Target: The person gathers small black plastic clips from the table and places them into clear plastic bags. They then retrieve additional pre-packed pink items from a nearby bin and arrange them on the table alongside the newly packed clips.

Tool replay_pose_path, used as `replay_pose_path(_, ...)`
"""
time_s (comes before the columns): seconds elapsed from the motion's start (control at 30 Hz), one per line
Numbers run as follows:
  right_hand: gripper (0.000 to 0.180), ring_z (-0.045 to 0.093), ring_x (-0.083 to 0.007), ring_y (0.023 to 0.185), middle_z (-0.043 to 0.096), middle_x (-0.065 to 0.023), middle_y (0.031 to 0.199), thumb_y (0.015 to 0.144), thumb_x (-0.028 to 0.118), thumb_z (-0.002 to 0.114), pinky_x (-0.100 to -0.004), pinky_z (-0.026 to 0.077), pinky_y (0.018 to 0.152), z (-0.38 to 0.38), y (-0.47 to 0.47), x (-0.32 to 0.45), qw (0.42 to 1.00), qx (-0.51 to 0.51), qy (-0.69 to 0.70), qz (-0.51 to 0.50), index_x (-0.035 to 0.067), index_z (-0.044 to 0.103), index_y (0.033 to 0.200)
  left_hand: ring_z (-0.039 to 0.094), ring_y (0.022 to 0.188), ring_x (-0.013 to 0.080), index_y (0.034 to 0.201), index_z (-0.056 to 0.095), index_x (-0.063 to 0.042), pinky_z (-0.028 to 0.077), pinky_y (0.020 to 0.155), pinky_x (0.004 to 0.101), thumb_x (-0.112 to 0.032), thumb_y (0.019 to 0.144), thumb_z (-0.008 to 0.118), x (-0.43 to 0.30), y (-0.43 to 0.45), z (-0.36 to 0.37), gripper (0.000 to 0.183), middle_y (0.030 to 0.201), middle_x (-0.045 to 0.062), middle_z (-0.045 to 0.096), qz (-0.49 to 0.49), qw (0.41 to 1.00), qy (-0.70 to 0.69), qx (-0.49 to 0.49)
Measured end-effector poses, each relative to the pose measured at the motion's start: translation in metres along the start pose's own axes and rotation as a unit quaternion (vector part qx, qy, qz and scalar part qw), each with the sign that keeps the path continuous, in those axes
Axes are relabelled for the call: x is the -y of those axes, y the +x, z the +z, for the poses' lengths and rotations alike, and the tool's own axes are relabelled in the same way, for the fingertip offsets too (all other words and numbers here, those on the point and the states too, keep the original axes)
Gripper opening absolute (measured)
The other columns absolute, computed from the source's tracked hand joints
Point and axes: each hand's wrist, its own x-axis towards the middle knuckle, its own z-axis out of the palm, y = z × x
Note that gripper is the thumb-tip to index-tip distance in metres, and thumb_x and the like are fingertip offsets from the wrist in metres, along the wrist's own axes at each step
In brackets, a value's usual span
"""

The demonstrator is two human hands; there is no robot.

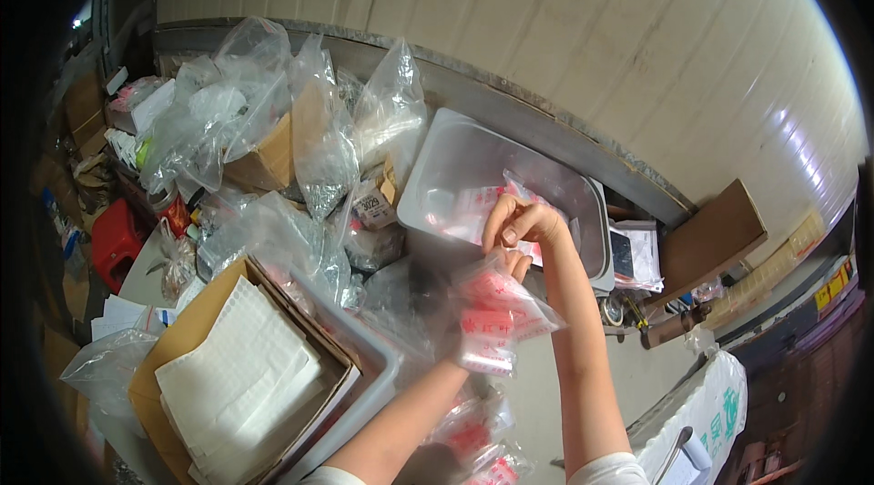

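My left hand (513, 262) is largely hidden behind a clear plastic bag with red print (509, 294); its fingertips show above the bag, which it holds. A bundle of small red-printed bags (487, 341) hangs over the wrist side. Just above, my right hand (522, 220) bends down with curled fingers against the left fingertips; whether anything is pinched there is hidden. Both hands are at the near side of a grey plastic bin (418, 195), inside which more red-printed clear bags (471, 205) lie.
At left, a cardboard box (153, 382) of white sheets (235, 369) rests on another grey bin (382, 376). Clear bags of small parts (324, 191) crowd the back left. More red-printed bundles (471, 434) lie below my forearms. A phone (621, 254) and a tape roll (612, 311) sit at right.
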Motion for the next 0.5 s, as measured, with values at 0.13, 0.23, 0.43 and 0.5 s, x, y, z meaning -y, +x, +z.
replay_pose_path(0.13, 0.045, 0.065, -0.0138, 0.067, 0.076, -0.0126, 0.089, 0.083, 0.026, 0.076, -0.0269, 0.048, 0.058, 0.008, 0.012, 0.001, 0.997, 0.006, -0.013, 0.074, -0.005, 0.075, 0.115, 0.047, 0.132, 0.0365, 0.135, 0.054, -0.001, 0.038, 0.113, 0.0456, -0.019, 0.083, 0.062, 0.006, 0.009, -0.002, 0.056, 0.133, 0.016, 0.056, 0.026, 0.997, 0.072, 0.023)
replay_pose_path(0.23, 0.037, 0.058, -0.0096, 0.056, 0.074, -0.009, 0.074, 0.093, 0.025, 0.071, -0.0235, 0.042, 0.049, 0.019, 0.018, 0.005, 0.996, -0.006, -0.01, 0.09, -0.003, 0.075, 0.117, 0.045, 0.138, 0.0331, 0.136, 0.053, -0.001, 0.036, 0.115, 0.0488, -0.028, 0.086, 0.063, 0.01, 0.01, 0.004, 0.058, 0.136, 0.015, 0.054, 0.017, 0.999, 0.024, 0.035)
replay_pose_path(0.43, 0.043, 0.063, -0.0094, 0.068, 0.074, -0.0066, 0.076, 0.099, 0.039, 0.064, -0.0266, 0.047, 0.059, 0.075, 0.003, 0.039, 0.97, -0.145, -0.105, 0.164, 0.0, 0.076, 0.114, 0.036, 0.146, 0.032, 0.144, 0.047, -0.003, 0.034, 0.118, 0.0507, -0.033, 0.091, 0.061, 0.013, 0.001, 0.008, 0.063, 0.143, 0.015, 0.048, -0.013, 1.0, -0.024, -0.001)
replay_pose_path(0.5, 0.055, 0.068, -0.0138, 0.081, 0.075, -0.0091, 0.085, 0.098, 0.054, 0.065, -0.0305, 0.054, 0.072, 0.1, -0.008, 0.049, 0.945, -0.19, -0.18, 0.194, 0.002, 0.077, 0.112, 0.035, 0.147, 0.0328, 0.145, 0.046, -0.005, 0.036, 0.117, 0.0507, -0.032, 0.091, 0.06, 0.013, -0.001, 0.007, 0.063, 0.144, 0.014, 0.047, -0.014, 1.0, -0.019, -0.001)
